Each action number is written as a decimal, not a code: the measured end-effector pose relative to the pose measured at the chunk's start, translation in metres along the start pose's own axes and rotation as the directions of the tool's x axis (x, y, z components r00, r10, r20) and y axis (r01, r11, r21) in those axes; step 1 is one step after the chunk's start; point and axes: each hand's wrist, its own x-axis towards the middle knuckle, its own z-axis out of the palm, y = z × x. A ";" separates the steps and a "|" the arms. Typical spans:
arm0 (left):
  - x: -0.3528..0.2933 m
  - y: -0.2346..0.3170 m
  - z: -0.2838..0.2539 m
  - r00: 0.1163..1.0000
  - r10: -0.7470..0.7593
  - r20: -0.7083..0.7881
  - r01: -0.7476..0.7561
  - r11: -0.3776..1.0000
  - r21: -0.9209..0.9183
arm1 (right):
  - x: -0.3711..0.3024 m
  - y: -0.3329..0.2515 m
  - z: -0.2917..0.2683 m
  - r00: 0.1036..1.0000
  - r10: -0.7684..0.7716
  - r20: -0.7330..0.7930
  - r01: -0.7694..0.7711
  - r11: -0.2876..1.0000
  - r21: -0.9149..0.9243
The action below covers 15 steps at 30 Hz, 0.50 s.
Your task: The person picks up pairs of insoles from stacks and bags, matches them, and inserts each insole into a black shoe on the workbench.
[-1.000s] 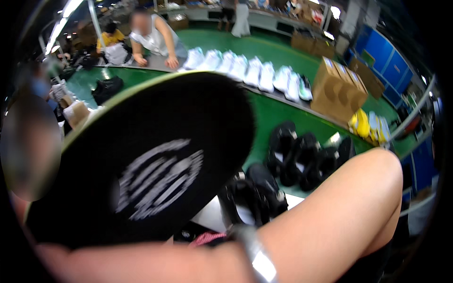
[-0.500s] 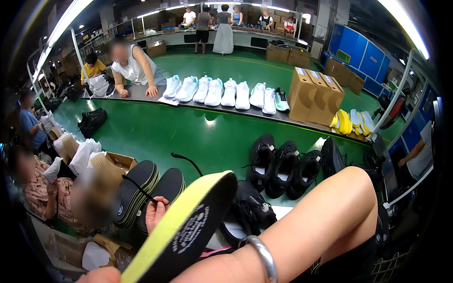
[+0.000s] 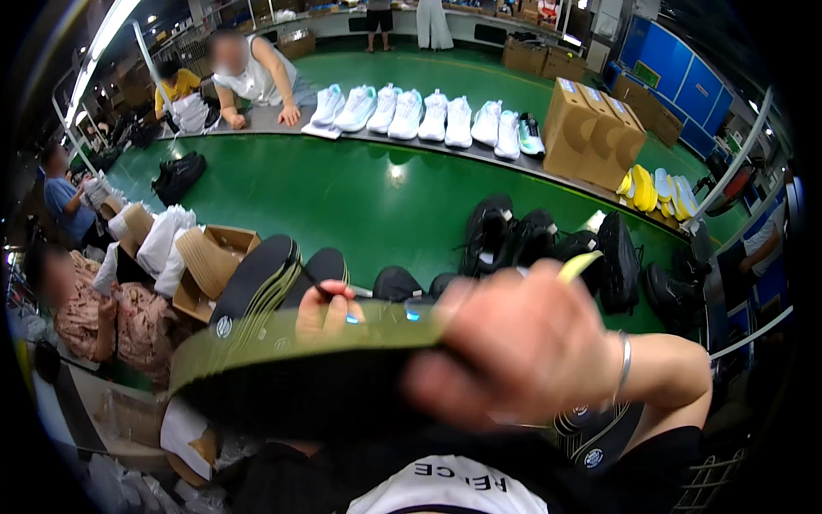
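My right hand (image 3: 531, 343), blurred by motion and wearing a metal bangle, grips one end of a black insole (image 3: 291, 390) with a yellow-green edge. The insole lies across the view in front of my body, its far end toward the left. Behind its upper edge, my left hand (image 3: 328, 310) pinches a thin black cord (image 3: 315, 283), which looks like a shoelace. Most of the left palm is hidden by the insole. Just beyond it, the toe of a black shoe (image 3: 398, 283) shows, the rest covered.
Stacked black insoles (image 3: 257, 283) stand at left, with more (image 3: 595, 454) near my right forearm. Black shoes (image 3: 616, 261) line the green surface at right. White sneakers (image 3: 407, 116), cartons (image 3: 591, 137) and yellow insoles (image 3: 642, 188) occupy the far edge. People sit at left and far left.
My right hand has swung from the lower left to the right, turning the insole from slanted upward to nearly level. The left hand keeps its pinch on the cord. The view has tilted downward.
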 end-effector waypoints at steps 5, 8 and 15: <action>-0.005 -0.007 0.016 0.887 0.280 0.368 -0.394 0.874 0.283 | -0.064 0.040 0.036 0.488 0.852 0.190 -0.532 0.118 0.839; -0.003 -0.009 0.027 0.879 0.229 0.417 -0.372 0.877 0.302 | -0.085 0.031 0.035 0.257 0.952 0.164 -0.437 -0.037 0.899; -0.003 -0.008 0.032 0.886 0.151 0.439 -0.274 0.933 0.232 | -0.176 0.005 0.054 0.078 0.952 0.296 -0.834 -0.100 0.542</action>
